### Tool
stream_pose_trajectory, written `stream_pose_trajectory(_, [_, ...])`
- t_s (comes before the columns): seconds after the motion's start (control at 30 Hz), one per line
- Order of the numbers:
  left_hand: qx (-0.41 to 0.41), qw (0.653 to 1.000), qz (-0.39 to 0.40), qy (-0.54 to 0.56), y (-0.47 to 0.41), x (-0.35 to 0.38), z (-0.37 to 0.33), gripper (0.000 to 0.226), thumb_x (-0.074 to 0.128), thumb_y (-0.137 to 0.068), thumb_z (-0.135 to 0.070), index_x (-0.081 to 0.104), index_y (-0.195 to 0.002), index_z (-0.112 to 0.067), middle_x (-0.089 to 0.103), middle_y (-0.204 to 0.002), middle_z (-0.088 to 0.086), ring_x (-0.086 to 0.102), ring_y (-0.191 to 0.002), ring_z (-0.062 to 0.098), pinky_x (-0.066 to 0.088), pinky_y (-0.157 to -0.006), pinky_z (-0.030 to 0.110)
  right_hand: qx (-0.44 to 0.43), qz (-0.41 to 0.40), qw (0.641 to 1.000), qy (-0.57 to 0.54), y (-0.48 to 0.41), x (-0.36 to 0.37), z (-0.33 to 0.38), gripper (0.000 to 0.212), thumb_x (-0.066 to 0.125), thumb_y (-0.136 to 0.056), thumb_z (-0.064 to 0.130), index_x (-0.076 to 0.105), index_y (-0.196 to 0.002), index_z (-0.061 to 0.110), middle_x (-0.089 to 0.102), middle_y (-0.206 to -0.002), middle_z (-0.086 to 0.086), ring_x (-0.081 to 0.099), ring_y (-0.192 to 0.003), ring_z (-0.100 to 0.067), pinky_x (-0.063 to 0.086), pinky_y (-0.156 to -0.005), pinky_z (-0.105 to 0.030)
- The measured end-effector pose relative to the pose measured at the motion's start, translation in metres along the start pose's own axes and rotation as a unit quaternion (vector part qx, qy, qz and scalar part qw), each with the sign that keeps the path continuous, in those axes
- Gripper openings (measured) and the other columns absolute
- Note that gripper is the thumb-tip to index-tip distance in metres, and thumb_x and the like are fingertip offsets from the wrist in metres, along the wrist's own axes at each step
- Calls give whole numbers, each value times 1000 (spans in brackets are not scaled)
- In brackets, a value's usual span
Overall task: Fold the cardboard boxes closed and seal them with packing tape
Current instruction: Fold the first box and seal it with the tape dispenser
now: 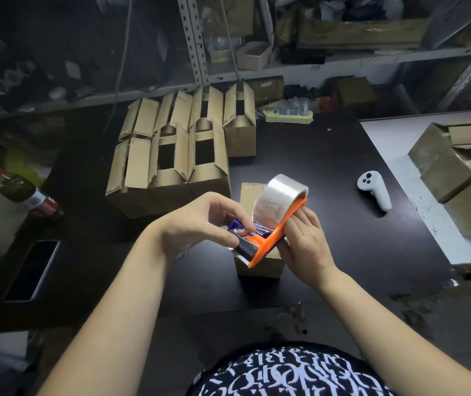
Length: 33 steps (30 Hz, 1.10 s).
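A person stands at a matte black table (328,167), both bare forearms reaching over a small brown cardboard box (260,267) near the table's front edge. The box stands upright, directly under the hands.

Just above it is a plastic tape dispenser (268,244), orange-framed with blue parts and a serrated metal edge at its near end. A glossy roll of clear packing tape (278,201) sits on its far end. The right hand (305,238) grips the orange frame from the right, fingers curled behind it. The left hand (197,224) is curled over the dispenser's front, its thumb on a black ribbed roller and its fingertips pinching at crinkled clear tape.

Behind stands a cluster of open boxes (171,155), plain corrugated card with their flaps upright.

A cola bottle (28,195) with a red cap lies tilted at the left; its red and white label is too blurred to read. A dark-screened phone (32,270) lies flat near the left edge, and a smooth white controller (374,190) lies to the right. A pale yellow power strip (288,114) sits at the back.

More brown boxes (457,172) are piled on a scuffed white surface (394,144) at the right. Perforated metal shelving (194,38), crowded with clutter, lines the dim room.
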<state>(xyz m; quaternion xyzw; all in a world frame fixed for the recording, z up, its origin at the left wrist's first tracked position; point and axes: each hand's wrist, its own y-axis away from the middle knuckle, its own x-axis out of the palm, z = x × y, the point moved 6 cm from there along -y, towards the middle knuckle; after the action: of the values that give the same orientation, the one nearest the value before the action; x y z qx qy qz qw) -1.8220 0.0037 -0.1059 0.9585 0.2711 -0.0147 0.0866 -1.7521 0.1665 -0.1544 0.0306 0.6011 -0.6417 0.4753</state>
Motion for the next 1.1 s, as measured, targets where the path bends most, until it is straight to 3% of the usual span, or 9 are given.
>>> stream_pose_trajectory(0.13, [1,999,-43,3,1,-6,4,20,80,-75,-14,81,-95,-11,69,-104,31,61,-105,54,49,-89,69,0,-3,1000,-2,-1,-1,0,13,53,-95,16,49,-106,11,74,-98,-19,54,-103,-28,42,-95,-35])
stream_pose_trajectory(0.23, [6,998,-65,14,0,-9,7,17,79,-78,-16,82,-93,-8,70,-100,30,64,-100,51,46,-92,75,5,0,1000,1,0,2,0,12,52,-95,17,49,-106,11,74,-97,-18,55,-103,-28,42,-95,-35])
stream_pose_trajectory(0.3, [13,997,-74,27,1,-9,9,20,78,-79,-16,81,-95,-6,71,-100,28,67,-99,44,45,-93,74,12,5,1000,2,1,3,-1,14,54,-96,19,50,-106,11,74,-101,-18,55,-105,-27,42,-97,-35])
stream_pose_trajectory(0.4, [25,996,-64,48,4,-7,9,23,79,-75,-13,81,-99,-10,68,-105,35,65,-104,46,45,-94,72,15,6,1000,-2,1,5,-2,14,55,-96,20,55,-103,8,74,-101,-17,56,-104,-26,42,-97,-34])
stream_pose_trajectory(0.6, [16,999,-12,50,7,-2,7,27,79,-75,-9,79,-102,-14,72,-103,18,67,-106,32,45,-92,71,-3,-3,1000,-13,-3,2,6,12,52,-95,18,50,-104,10,74,-98,-18,54,-103,-26,41,-95,-34])
stream_pose_trajectory(0.73, [0,999,-37,40,7,-2,7,20,79,-74,-13,80,-94,-13,71,-89,11,68,-94,25,49,-85,54,4,8,1000,-2,1,5,3,14,53,-97,20,50,-106,10,74,-100,-18,55,-103,-26,42,-97,-34])
stream_pose_trajectory(0.93, [17,996,-86,34,7,0,8,15,78,-77,-19,82,-92,-16,74,-94,15,70,-95,28,56,-84,41,9,6,1000,6,4,6,-1,13,54,-95,19,49,-103,11,73,-97,-17,54,-100,-26,42,-95,-35])
stream_pose_trajectory(1.03, [37,995,-86,-14,9,0,5,20,75,-86,-12,80,-104,-3,73,-103,21,69,-101,35,57,-87,46,14,5,1000,7,6,5,-3,13,54,-96,20,49,-103,11,73,-97,-17,54,-100,-26,42,-95,-34])
stream_pose_trajectory(1.1, [62,991,-98,-66,12,-1,-2,21,75,-86,-9,80,-106,-3,70,-109,17,65,-108,35,57,-88,48,17,2,1000,6,6,4,-4,13,54,-95,21,49,-102,12,73,-97,-16,54,-100,-25,42,-95,-34])
